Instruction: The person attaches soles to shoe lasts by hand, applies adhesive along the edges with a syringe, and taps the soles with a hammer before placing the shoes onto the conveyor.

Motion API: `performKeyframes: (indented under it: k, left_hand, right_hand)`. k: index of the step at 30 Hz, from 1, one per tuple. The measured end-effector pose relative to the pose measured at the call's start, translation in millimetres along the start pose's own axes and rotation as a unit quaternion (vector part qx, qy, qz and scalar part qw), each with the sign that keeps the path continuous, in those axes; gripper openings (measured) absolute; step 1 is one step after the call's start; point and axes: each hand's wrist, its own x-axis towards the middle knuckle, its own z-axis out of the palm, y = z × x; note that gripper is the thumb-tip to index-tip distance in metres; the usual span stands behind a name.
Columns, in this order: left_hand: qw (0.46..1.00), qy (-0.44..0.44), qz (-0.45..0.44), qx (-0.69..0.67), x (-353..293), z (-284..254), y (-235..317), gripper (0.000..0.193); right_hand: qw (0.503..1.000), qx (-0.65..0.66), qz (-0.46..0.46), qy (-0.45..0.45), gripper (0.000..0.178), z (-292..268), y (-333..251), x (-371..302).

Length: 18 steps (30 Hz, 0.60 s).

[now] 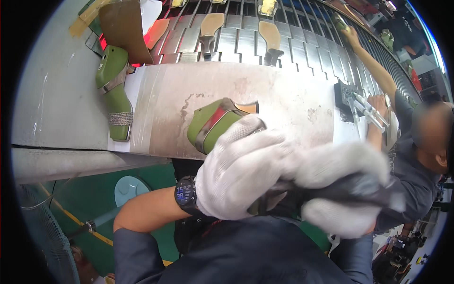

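My left hand [241, 165], in a white knit glove with a watch at its wrist, is in front of me with its fingers curled. Beneath its palm shows part of a dark object [272, 196], whose kind I cannot make out. My right hand [345, 213], also gloved, is smeared by motion; its fingers are closed around a dark, blurred object [345, 189]. Just beyond my left hand, a green shoe form with a metallic strap and a heel [203, 125] lies on the bench, partly covered by the glove. Whether the glove touches it, I cannot tell.
Another green shoe form with a glittery strap [118, 104] lies at the left. Heeled soles [269, 38] rest on the slatted metal conveyor [241, 40] behind the bench. A black holder with syringe-like tubes [350, 99] stands right, near a co-worker [416, 156] reaching over the conveyor.
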Motion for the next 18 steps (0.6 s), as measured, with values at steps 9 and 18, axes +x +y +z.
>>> performKeyframes:
  k: [9, 18]
  left_hand:
    - [0.967, -0.037, -0.028, 0.252, -88.6, 18.4, -60.2, 0.074]
    - [0.956, -0.069, -0.015, 0.284, -92.8, 17.3, -59.5, 0.09]
  right_hand:
    - [0.954, 0.09, 0.162, 0.237, 0.029, 70.4, 117.9, -43.3]
    - [0.962, 0.156, 0.07, 0.213, 0.035, 34.2, 102.5, -22.6]
